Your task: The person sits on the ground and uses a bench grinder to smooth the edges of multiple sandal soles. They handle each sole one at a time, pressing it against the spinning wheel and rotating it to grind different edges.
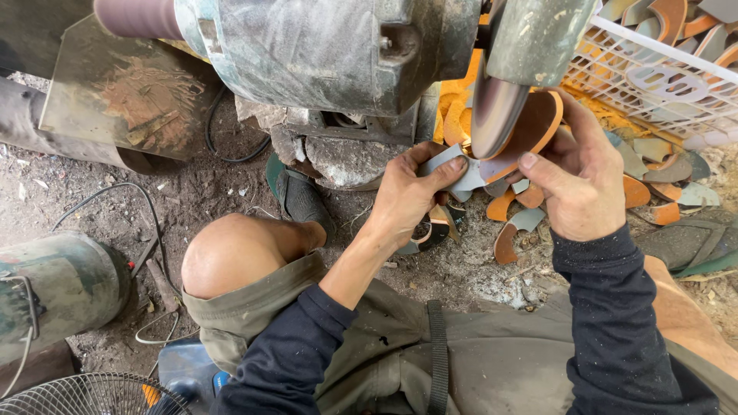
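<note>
- Dirt floor (192, 192): grey, littered with chips, a loose cable and scraps; it fills the middle and left of the head view.
- Grinder motor housing (323, 50): large, dusty, grey-green, at 12 o'clock, with a maroon roller end sticking out toward 11 o'clock.
- Grinding disc (492, 111): brownish, seen nearly edge-on, mounted at the motor's right end, at 1 o'clock from the hands.
- Curved piece (530, 127): orange on one face, grey on the other, crescent-shaped, pressed against the disc's lower edge, between both hands.
- Left hand (407, 196): closed on the grey end of the curved piece, thumb on top, fingers curled beneath.
- Right hand (580, 180): closed on the orange end of the same piece, thumb pressing near the disc, fingers wrapped behind.
- Pile of cut pieces (653, 180): orange and grey shapes on the ground, at 3 o'clock from the hands, with more lying just below them.
- White plastic basket (661, 84): lattice-walled, at 2 o'clock, holding further orange and grey pieces.
- Bare knee (231, 253): the person's, at 8 o'clock from the hands, above olive shorts and dark blue sleeves.
- Green cylinder (54, 288): at 9 o'clock, on the floor.
- Fan guard (92, 396): wire, at 7 o'clock, partly cut off by the edge.
</note>
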